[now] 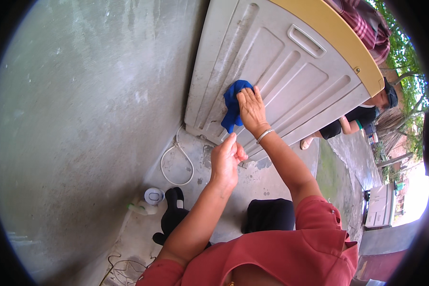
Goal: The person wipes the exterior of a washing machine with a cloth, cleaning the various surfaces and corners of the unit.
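Observation:
In front of me stands the side panel (271, 85) of a white plastic appliance, probably a washing machine, with ribs and a recessed handle (306, 40). Dark grime marks the panel on its left part. My right hand (252, 109), a bangle at its wrist, presses a bunched blue cloth (231, 102) against the panel. Just under the cloth's hanging end is my left hand (227, 157), its fingers curled and thumb up. Whether the left fingers pinch the cloth's tip cannot be made out.
A grey wall (93, 89) runs close on the left. On the floor lie a looped white hose or cord (177, 164), a white-lidded container (154, 196) and tangled wire (127, 266). Plaid fabric (368, 28) rests over the yellow top (329, 21). Another person (357, 116) sits or crouches beyond the appliance.

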A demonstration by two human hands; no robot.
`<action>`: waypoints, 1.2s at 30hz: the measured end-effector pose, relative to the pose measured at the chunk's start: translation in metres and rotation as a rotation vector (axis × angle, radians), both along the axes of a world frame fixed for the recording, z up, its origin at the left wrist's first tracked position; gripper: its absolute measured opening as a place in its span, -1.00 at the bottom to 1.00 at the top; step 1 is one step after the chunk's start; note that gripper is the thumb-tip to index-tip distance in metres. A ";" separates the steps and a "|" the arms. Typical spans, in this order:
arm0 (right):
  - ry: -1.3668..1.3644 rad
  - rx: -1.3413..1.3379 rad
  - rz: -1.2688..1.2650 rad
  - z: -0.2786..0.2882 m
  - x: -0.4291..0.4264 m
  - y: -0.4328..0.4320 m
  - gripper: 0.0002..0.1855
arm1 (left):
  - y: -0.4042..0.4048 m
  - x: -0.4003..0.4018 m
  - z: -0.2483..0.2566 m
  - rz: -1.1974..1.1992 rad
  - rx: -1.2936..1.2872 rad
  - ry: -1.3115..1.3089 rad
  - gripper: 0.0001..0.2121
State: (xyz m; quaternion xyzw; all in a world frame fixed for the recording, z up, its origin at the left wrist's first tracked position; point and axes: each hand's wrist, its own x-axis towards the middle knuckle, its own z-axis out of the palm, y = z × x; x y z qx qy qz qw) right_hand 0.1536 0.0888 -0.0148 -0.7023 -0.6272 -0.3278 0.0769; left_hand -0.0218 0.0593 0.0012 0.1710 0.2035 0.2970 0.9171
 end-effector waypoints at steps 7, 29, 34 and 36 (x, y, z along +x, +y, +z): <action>-0.021 0.309 0.020 0.083 -0.003 0.027 -0.92 | 0.000 -0.002 0.003 0.001 0.001 0.022 -0.65; -0.011 -0.017 -0.040 -0.026 -0.003 0.011 -0.84 | 0.004 -0.002 0.002 0.014 -0.042 0.015 -0.65; -0.094 0.181 -0.030 0.059 0.006 0.004 -0.94 | 0.004 0.000 0.000 0.023 -0.021 0.010 -0.65; -0.145 0.260 -0.013 0.091 0.012 0.005 -0.95 | 0.002 0.001 0.001 0.018 -0.021 0.011 -0.65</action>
